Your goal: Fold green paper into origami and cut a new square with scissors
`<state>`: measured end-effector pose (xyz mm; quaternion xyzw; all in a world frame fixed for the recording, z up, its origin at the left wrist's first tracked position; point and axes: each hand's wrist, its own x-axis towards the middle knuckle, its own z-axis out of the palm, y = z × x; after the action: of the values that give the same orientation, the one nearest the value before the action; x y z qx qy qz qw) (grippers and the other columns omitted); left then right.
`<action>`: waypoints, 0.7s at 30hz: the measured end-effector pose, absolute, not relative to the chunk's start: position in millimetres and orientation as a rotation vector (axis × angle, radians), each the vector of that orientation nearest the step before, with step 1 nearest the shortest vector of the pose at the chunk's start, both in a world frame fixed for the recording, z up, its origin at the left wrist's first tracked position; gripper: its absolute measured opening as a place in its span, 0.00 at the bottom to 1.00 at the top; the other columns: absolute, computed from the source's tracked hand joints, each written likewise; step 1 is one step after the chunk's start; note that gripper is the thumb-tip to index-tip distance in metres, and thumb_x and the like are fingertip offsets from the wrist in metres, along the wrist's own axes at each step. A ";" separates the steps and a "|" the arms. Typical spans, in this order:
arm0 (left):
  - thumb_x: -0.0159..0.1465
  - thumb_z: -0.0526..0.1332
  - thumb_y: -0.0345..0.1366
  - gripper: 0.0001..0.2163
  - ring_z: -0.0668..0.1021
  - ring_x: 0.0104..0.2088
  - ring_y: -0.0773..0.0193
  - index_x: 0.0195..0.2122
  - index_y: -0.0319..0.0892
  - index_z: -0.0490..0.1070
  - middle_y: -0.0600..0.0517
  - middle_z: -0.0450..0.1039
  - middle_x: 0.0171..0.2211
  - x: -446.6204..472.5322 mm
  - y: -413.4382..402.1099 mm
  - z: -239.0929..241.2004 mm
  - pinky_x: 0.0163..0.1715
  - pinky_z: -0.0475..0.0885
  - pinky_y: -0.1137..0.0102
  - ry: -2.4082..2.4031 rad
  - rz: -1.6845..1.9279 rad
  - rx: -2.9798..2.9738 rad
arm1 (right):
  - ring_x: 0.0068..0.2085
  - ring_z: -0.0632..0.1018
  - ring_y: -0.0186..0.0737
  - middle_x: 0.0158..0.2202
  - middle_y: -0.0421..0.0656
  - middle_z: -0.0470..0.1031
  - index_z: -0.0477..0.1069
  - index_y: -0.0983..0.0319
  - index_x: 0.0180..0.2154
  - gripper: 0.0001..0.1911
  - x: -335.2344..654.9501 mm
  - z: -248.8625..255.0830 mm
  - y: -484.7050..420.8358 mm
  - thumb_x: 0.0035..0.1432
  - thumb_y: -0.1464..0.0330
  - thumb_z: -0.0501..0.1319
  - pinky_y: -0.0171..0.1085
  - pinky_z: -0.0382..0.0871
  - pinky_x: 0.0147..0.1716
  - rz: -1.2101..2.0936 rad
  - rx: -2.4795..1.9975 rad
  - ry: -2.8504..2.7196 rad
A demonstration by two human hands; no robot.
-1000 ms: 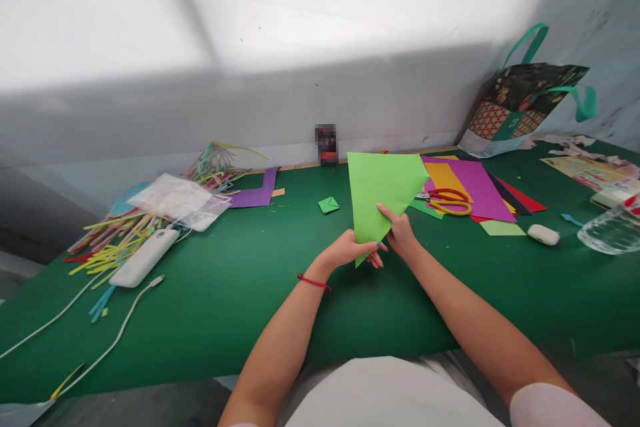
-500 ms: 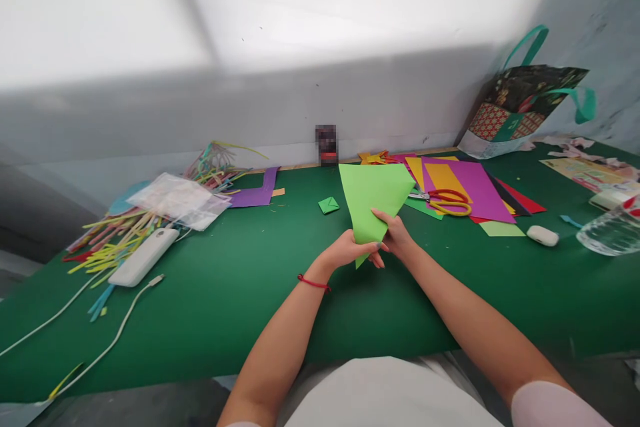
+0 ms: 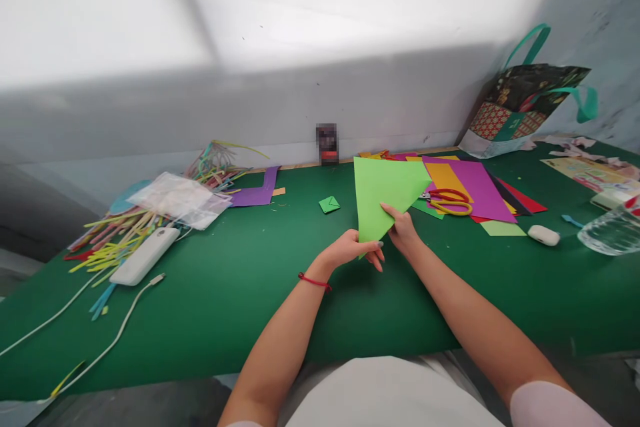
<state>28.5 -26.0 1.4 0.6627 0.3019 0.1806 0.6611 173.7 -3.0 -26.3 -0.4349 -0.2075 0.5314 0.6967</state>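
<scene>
A light green sheet of paper (image 3: pixel 385 190) is held up over the table, its lower part narrowing to a corner. My left hand (image 3: pixel 351 248) pinches that lower corner between thumb and fingers. My right hand (image 3: pixel 401 227) grips the paper's right edge, thumb on the near face and the other fingers hidden behind it. Just beyond the paper on the right lie scissors (image 3: pixel 451 201) with red and yellow handles. A small folded green paper (image 3: pixel 329 205) lies to the left of the sheet.
Coloured paper sheets (image 3: pixel 490 190) are spread at the right, near a white case (image 3: pixel 543 235) and a clear bottle (image 3: pixel 610 230). A patterned bag (image 3: pixel 520 110) leans by the wall. At left are paper strips (image 3: pixel 113 240), a white power bank (image 3: pixel 145 257) and a cable (image 3: pixel 125 323).
The green paper has shifted to the right and looks flatter, less curled at the bottom. My right hand has moved slightly right with it; my left hand stays near the lower corner.
</scene>
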 end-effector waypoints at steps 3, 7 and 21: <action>0.55 0.60 0.50 0.19 0.78 0.28 0.62 0.23 0.37 0.73 0.47 0.76 0.20 28.3 -27.7 5.2 0.32 0.69 0.71 0.673 0.428 1.535 | 0.32 0.77 0.43 0.27 0.41 0.78 0.73 0.62 0.28 0.13 173.2 -26.6 -2.2 0.34 0.69 0.69 0.37 0.71 0.23 1.180 -0.968 -0.474; 0.55 0.61 0.50 0.18 0.78 0.29 0.62 0.24 0.36 0.74 0.47 0.76 0.20 27.2 -25.1 2.2 0.35 0.70 0.69 0.695 0.413 1.519 | 0.31 0.77 0.42 0.27 0.41 0.78 0.73 0.62 0.28 0.12 177.2 -25.7 0.0 0.35 0.70 0.68 0.35 0.69 0.20 1.147 -0.982 -0.441; 0.56 0.54 0.60 0.28 0.79 0.28 0.61 0.25 0.35 0.74 0.45 0.77 0.22 27.9 -21.2 -3.7 0.37 0.71 0.68 0.625 0.342 1.498 | 0.28 0.76 0.38 0.23 0.39 0.75 0.72 0.64 0.27 0.11 191.0 -29.0 10.6 0.35 0.74 0.67 0.31 0.70 0.19 1.061 -1.011 -0.321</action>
<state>27.9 -21.2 -3.7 0.6662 0.2781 0.1519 0.6751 191.0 10.6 -29.0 -0.4593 -0.1460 0.4823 0.7315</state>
